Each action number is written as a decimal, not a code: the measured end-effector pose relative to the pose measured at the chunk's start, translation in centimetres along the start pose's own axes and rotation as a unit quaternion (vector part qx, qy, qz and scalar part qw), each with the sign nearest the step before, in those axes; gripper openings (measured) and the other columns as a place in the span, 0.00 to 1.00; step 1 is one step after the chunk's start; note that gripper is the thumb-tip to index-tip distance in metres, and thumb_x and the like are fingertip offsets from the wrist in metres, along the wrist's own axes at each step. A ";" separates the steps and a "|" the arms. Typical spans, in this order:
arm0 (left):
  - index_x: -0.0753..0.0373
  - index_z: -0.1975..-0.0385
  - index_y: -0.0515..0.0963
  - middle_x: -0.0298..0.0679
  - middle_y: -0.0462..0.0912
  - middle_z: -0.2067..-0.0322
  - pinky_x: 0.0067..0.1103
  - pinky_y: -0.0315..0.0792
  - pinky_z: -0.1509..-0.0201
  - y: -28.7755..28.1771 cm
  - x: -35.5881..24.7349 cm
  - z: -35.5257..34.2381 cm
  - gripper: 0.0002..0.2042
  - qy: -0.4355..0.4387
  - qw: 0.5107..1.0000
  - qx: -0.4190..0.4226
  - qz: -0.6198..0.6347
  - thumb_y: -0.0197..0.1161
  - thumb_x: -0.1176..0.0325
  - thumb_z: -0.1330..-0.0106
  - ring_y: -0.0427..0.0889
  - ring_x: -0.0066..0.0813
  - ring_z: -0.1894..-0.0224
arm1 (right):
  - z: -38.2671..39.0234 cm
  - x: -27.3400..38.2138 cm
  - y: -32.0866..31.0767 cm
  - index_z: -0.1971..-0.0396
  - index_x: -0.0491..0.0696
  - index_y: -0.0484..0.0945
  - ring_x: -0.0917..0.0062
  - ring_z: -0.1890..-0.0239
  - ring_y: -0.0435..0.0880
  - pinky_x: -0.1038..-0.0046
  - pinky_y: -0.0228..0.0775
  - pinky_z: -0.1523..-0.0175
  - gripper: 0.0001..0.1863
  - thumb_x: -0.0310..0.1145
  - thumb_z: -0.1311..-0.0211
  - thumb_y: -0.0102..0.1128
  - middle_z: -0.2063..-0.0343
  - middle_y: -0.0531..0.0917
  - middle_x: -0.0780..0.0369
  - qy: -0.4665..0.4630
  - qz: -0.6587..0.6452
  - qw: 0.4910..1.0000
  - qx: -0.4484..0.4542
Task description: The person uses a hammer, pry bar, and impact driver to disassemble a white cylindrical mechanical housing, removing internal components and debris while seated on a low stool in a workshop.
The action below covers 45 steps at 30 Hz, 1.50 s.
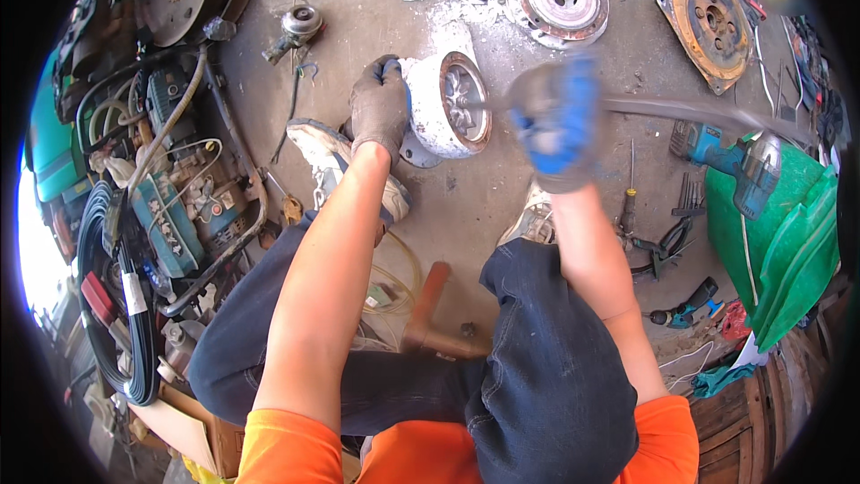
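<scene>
Housing (427, 112), the chalky white round one, sits tipped on the floor (461, 237) just past your shoes (315, 145), open face toward the right. Your gloved left hand (377, 103) is curled against its left side, can't tell if it's truly gripping, while your blurry right hand (553, 121) has a long metal bar (663, 108) in its fist.

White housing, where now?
Head view, upper middle: the housing is between the left hand, touching its left side, and the right hand, gripping a bar.

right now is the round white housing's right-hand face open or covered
Open: that face of the round white housing shows metal vanes inside.
</scene>
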<state>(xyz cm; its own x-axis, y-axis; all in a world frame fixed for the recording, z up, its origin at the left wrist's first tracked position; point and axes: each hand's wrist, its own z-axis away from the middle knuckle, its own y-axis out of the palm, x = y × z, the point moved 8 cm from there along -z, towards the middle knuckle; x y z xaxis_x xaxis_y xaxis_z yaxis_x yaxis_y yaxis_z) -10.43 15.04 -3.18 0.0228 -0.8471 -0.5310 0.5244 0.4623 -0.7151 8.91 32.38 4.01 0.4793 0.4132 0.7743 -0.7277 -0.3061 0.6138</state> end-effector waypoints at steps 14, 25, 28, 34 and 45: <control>0.67 0.51 0.79 0.53 0.82 0.54 0.29 0.71 0.45 -0.4 -0.4 0.0 0.19 0.001 1.000 -0.003 -0.022 0.52 0.59 0.31 0.81 0.45 0.50 | 0.2 -2.1 -0.8 0.80 0.54 0.62 0.81 0.88 0.57 0.74 0.50 0.81 0.19 0.44 0.26 0.40 0.90 0.60 0.69 0.085 -0.024 0.995 -0.040; 0.61 0.35 0.63 0.53 0.63 0.37 0.42 0.55 0.31 -0.1 5.1 6.1 0.34 0.304 0.876 0.082 -0.366 0.63 0.65 0.46 0.61 0.56 0.34 | -0.5 1.7 -8.5 0.77 0.56 0.65 0.81 0.88 0.57 0.75 0.51 0.80 0.16 0.44 0.29 0.47 0.89 0.60 0.69 0.049 -0.156 0.975 -0.150; 0.64 0.38 0.65 0.51 0.63 0.37 0.42 0.53 0.31 1.8 6.8 4.5 0.37 0.320 0.867 0.047 -0.378 0.68 0.59 0.49 0.60 0.53 0.35 | -0.2 2.6 -9.3 0.79 0.59 0.64 0.81 0.88 0.54 0.76 0.47 0.79 0.17 0.47 0.28 0.45 0.91 0.57 0.70 0.059 -0.111 0.972 -0.200; 0.62 0.41 0.68 0.47 0.70 0.41 0.32 0.58 0.33 2.3 11.5 -0.9 0.32 0.275 0.906 0.129 -0.296 0.68 0.56 0.46 0.67 0.42 0.38 | -0.1 4.0 -10.2 0.76 0.55 0.66 0.81 0.87 0.58 0.75 0.54 0.79 0.14 0.43 0.30 0.51 0.88 0.61 0.69 0.011 -0.147 0.975 -0.169; 0.63 0.40 0.68 0.47 0.72 0.41 0.29 0.60 0.32 2.5 10.1 -0.7 0.34 0.379 0.819 0.187 -0.388 0.68 0.57 0.46 0.68 0.42 0.37 | -0.2 2.8 -8.1 0.84 0.53 0.66 0.82 0.89 0.59 0.74 0.51 0.82 0.20 0.43 0.31 0.53 0.90 0.62 0.69 0.028 -0.093 0.985 -0.142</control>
<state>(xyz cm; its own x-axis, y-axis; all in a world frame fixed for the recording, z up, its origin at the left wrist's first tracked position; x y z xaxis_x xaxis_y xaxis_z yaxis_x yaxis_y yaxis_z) -9.54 7.79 -10.67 -0.9014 -0.3767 -0.2136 0.3581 -0.3710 -0.8568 16.03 36.23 1.18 0.5963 0.4878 0.6376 -0.7412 0.0295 0.6707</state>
